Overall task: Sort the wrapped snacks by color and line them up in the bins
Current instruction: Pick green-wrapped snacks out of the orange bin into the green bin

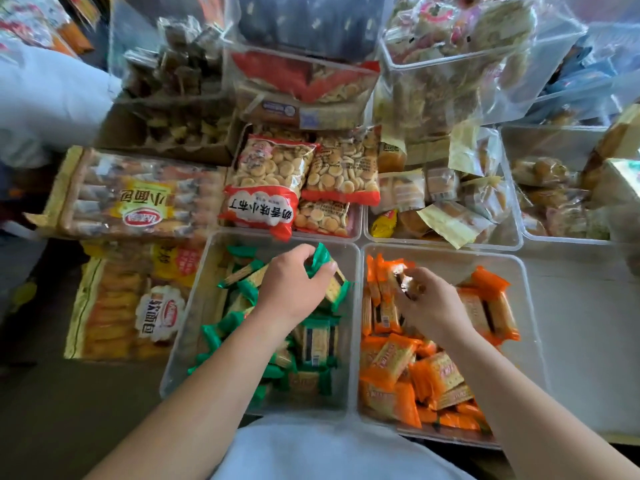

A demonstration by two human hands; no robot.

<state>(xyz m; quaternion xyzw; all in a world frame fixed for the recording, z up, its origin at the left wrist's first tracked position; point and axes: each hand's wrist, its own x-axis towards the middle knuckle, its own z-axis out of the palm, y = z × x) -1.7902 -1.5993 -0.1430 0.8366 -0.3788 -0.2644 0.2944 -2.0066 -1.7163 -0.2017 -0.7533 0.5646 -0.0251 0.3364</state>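
Green bin (206, 306) left, orange bin (450, 250) right, one hand over each.
Left hand (294, 289) curls round a green cracker pack (321, 259) at its bin's far right, long axis far-to-near; right hand (434, 304) pinches a blurred orange pack (408, 282) just right of the upright row (375, 301).

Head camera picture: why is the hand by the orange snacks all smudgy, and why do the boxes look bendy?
In the head view, the right hand and the orange-wrapped snack it pinches are smeared by motion; the left hand gripping a green-wrapped snack is sharper; the wide lens bows the clear plastic bin edges.
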